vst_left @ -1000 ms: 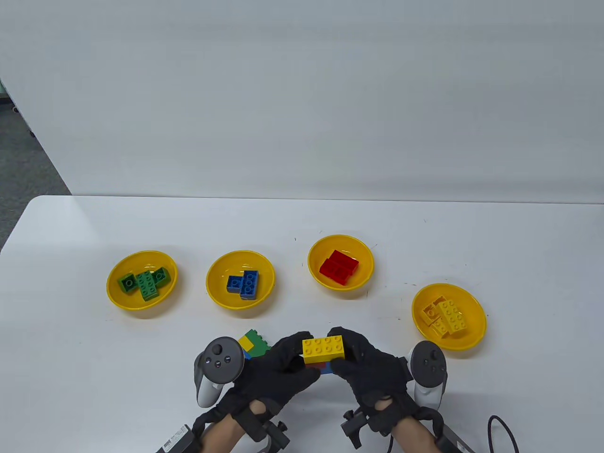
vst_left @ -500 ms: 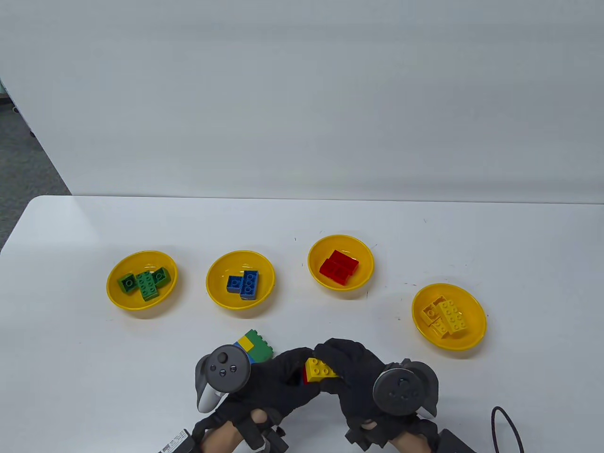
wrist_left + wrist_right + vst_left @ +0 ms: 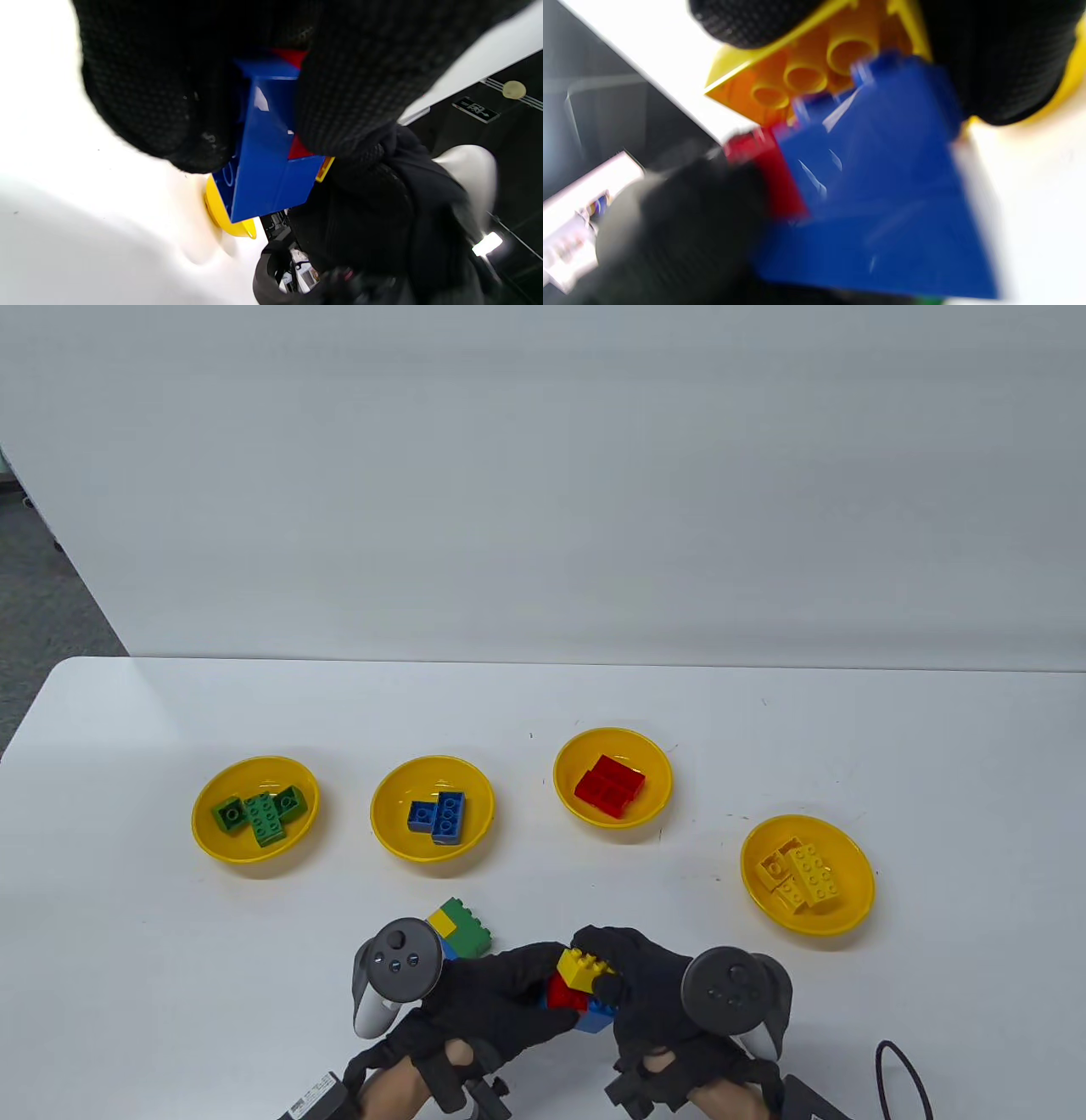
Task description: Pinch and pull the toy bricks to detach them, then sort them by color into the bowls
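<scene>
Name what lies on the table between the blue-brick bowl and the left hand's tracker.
A small stack of green, yellow and blue bricks lies between the blue-brick bowl and the left hand's tracker, shown in the table view.

bowls (image 3: 254, 857): 4 | hands (image 3: 501, 993): 2 | trackers (image 3: 399, 963): 2

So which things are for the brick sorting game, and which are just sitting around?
For the job:
- left hand and right hand, pulling apart the yellow brick, red brick and blue brick
- brick clump, waiting
- four yellow bowls

Just lying about:
- black cable
</scene>
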Demonstrator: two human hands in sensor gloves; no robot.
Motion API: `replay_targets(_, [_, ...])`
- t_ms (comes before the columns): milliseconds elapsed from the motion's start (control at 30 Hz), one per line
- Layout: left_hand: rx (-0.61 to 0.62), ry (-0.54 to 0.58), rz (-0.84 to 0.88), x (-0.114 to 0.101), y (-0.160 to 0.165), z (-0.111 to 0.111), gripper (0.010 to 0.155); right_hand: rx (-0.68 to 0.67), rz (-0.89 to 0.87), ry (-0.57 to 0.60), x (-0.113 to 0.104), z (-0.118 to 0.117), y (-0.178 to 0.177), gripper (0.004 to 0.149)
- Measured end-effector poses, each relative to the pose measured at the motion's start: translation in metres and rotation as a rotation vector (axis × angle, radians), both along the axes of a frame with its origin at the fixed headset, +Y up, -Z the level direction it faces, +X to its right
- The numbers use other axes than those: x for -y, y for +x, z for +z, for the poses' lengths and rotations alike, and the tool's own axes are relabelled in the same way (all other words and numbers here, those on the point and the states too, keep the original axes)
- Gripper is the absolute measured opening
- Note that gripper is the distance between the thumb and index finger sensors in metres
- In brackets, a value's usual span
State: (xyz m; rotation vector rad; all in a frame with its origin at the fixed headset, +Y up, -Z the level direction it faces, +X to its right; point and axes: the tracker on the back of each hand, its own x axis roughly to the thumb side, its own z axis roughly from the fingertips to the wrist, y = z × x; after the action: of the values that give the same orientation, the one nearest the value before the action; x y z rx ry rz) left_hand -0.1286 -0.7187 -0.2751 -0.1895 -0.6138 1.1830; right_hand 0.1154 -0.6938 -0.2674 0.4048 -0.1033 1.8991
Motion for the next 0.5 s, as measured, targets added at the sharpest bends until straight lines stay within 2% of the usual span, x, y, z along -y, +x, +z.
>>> replay_targets(33, [0.006, -0.009, 0.018, -0.001, 0.001, -0.001, 0.066, 0.02, -0.09, -0.028, 0.003, -0.002, 0.003, 0.059])
replay_targets(100, [0.016, -0.037, 0.037, -0.002, 0.003, -0.002, 0.067, 0.01, -0.08, -0.07, -0.001, -0.008, 0.008, 0.058])
replay_targets(133, [-0.004, -0.024, 0.024, -0.002, 0.002, -0.001, 0.067, 0.027, -0.068, -0.036, -0.006, -0.009, 0.015, 0.058])
replay_targets(200, [-0.047, 0.002, -0.018, -0.004, -0.002, -0.001, 0.067, 0.152, -0.075, 0.106, -0.024, -0.016, 0.038, 0.057])
replay_targets(233, [-0.056, 0.004, -0.027, -0.004, -0.006, -0.001, 0.067, 0.249, -0.012, 0.2, -0.035, -0.019, 0.06, 0.057])
replay_targets(300, [-0.08, -0.009, -0.019, -0.003, -0.013, -0.002, 0.067, 0.402, 0.064, 0.302, -0.047, -0.024, 0.097, 0.057])
replay_targets(433, [-0.112, -0.033, 0.001, -0.002, -0.021, -0.007, 0.067, 0.603, 0.117, 0.262, -0.042, -0.034, 0.16, 0.055])
replay_targets(500, [-0.122, -0.047, 0.0, 0.0, -0.023, -0.008, 0.067, 0.665, 0.184, 0.16, -0.028, -0.042, 0.186, 0.054])
